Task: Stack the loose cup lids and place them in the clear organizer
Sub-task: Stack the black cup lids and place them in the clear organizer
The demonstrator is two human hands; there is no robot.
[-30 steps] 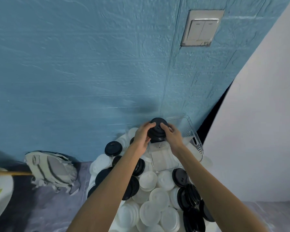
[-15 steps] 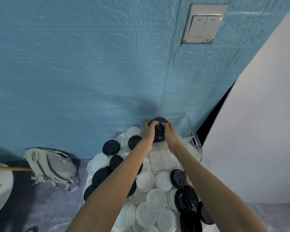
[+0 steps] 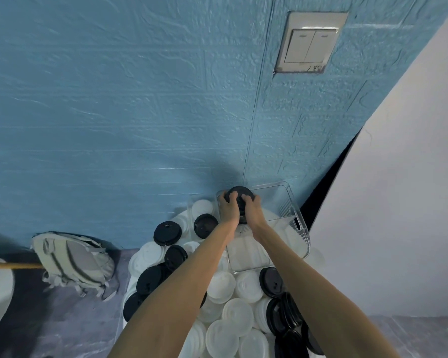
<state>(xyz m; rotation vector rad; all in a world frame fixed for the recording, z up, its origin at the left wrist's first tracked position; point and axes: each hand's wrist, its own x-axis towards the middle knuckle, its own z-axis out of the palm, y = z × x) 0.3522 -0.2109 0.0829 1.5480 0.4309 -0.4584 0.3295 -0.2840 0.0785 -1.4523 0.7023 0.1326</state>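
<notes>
Since a second ago both hands have carried the stack of black lids (image 3: 239, 196) farther from the body and lower, into the far left corner of the clear organizer (image 3: 299, 224). The left hand (image 3: 228, 209) and right hand (image 3: 252, 210) clamp it from opposite sides, fingers curled over the top lid. The lids look light, thin and slick, so a stack may slide apart; holding the rims from both sides seems safest. Loose white lids (image 3: 221, 338) lie beneath the forearms.
</notes>
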